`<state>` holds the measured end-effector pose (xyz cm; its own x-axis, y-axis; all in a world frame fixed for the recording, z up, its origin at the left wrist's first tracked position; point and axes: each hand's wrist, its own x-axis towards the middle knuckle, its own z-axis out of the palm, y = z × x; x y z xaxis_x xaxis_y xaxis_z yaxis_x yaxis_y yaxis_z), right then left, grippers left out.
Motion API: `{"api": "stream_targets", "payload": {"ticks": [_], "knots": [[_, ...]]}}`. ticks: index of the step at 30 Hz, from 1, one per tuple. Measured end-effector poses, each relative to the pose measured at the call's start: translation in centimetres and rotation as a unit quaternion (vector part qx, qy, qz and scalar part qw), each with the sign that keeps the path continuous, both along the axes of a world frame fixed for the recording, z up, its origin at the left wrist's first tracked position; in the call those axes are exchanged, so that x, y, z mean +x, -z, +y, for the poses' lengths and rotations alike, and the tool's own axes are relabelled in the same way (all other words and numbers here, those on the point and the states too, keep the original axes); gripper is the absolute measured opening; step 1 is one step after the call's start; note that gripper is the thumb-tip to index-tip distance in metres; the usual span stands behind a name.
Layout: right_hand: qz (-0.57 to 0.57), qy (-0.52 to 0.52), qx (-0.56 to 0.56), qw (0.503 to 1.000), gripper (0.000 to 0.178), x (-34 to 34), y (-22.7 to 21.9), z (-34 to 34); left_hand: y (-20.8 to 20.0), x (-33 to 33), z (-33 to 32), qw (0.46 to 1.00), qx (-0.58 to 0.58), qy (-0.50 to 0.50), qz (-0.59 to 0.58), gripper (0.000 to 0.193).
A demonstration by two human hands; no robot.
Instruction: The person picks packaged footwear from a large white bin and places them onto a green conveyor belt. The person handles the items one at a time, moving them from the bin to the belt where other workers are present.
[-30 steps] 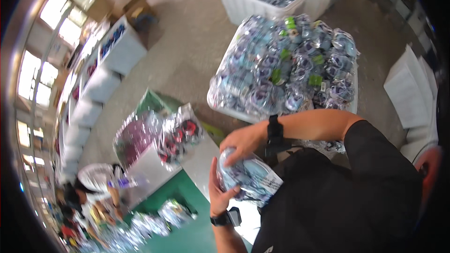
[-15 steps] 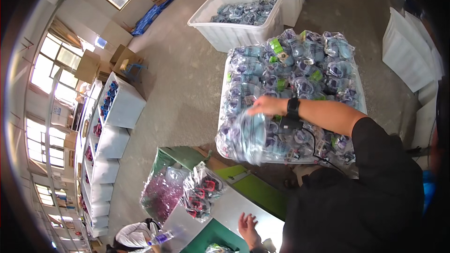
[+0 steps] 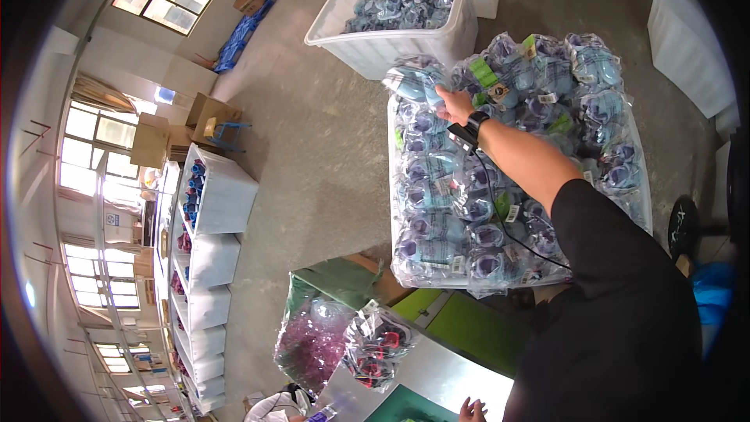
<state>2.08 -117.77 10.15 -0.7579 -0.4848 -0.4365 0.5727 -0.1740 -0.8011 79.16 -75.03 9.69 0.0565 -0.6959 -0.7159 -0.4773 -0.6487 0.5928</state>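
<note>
Grey floor (image 3: pixel 312 148) and a glossy, clear-bagged pale-blue package (image 3: pixel 414 80).

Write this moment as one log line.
right hand: gripping clear plastic bag with pale-blue contents; location: far-left corner of white rectangular plastic tub; left hand: near flat green mat

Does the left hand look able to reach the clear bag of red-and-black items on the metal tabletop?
Probably yes: the left hand, partly cut off by the picture's lower edge, is near the metal tabletop, and nothing seen there blocks its way to the clear bag.
</note>
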Motion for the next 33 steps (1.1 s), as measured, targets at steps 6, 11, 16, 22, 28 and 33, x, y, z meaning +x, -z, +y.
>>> {"api": "stream_targets", "payload": {"ticks": [6,11,16,22,28,33], "knots": [[0.01,-0.068,0.101,0.993,0.053,-0.7,3.5,-0.7,3.0,4.8,3.7,0.996,0.027,-0.078,0.02,0.049],[0.06,-0.204,0.19,0.959,0.054,2.6,1.0,1.1,3.0,6.2,7.8,0.991,0.07,-0.109,0.025,0.051],[0.065,-0.288,0.103,0.95,0.046,6.1,-0.3,7.1,6.9,7.2,8.1,0.995,0.059,-0.062,0.042,0.05],[0.064,-0.42,0.017,0.905,0.031,15.7,-4.7,16.3,5.0,4.1,6.8,1.0,0.003,0.001,0.022,0.048],[0.084,-0.527,0.029,0.845,0.027,25.1,-7.9,26.5,6.2,5.5,7.6,0.986,-0.054,-0.069,0.145,0.047],[0.142,-0.586,0.079,0.794,0.025,29.9,-10.4,33.6,7.9,8.4,6.6,0.99,-0.131,-0.054,-0.029,0.044]]}}
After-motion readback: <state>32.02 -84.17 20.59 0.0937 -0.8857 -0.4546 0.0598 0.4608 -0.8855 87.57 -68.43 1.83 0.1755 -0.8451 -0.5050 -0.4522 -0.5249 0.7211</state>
